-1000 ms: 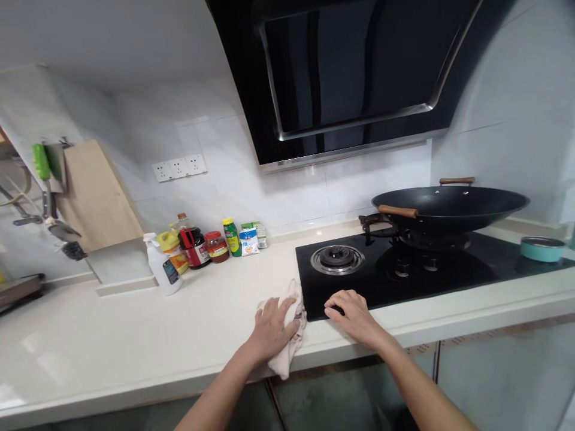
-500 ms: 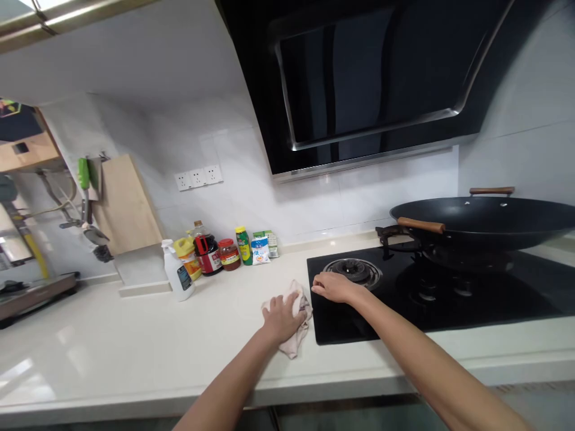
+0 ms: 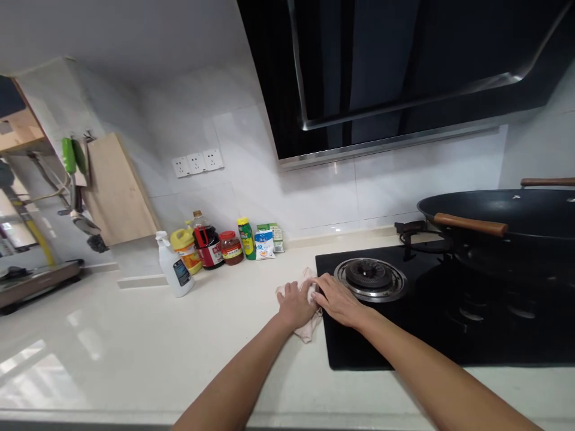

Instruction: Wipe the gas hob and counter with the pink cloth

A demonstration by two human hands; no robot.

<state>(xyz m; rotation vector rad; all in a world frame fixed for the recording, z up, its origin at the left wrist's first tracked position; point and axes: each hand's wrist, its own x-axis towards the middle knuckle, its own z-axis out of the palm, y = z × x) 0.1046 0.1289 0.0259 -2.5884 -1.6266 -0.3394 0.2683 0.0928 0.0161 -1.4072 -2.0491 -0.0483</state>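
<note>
A pale pink cloth [image 3: 308, 330] lies crumpled on the white countertop, against the left edge of the black gas hob [image 3: 359, 350]. My left hand [image 3: 297, 305] presses down on it, fingers bent into the fabric. From the right, my right hand [image 3: 338, 299] reaches over the hob's edge. Its thumb and fingertips meet the cloth right beside my left hand and seem to pinch its upper edge. Part of the cloth is hidden under both hands. Just beyond my right hand is the round burner [image 3: 369, 274], with no pot support on it.
A large black wok [image 3: 503, 209] with wooden handles stands on the hob's right side. A loose pan support [image 3: 424, 239] lies behind the burner. Along the wall are a white spray bottle [image 3: 175, 269], a sauce jar [image 3: 230, 248] and seasoning packets [image 3: 264, 244]. The range hood [image 3: 381, 72] hangs above.
My right hand has come from over the burner to the cloth, its fingers now on it beside my left hand. The left hand stays on the cloth. The view has shifted and moved closer.
</note>
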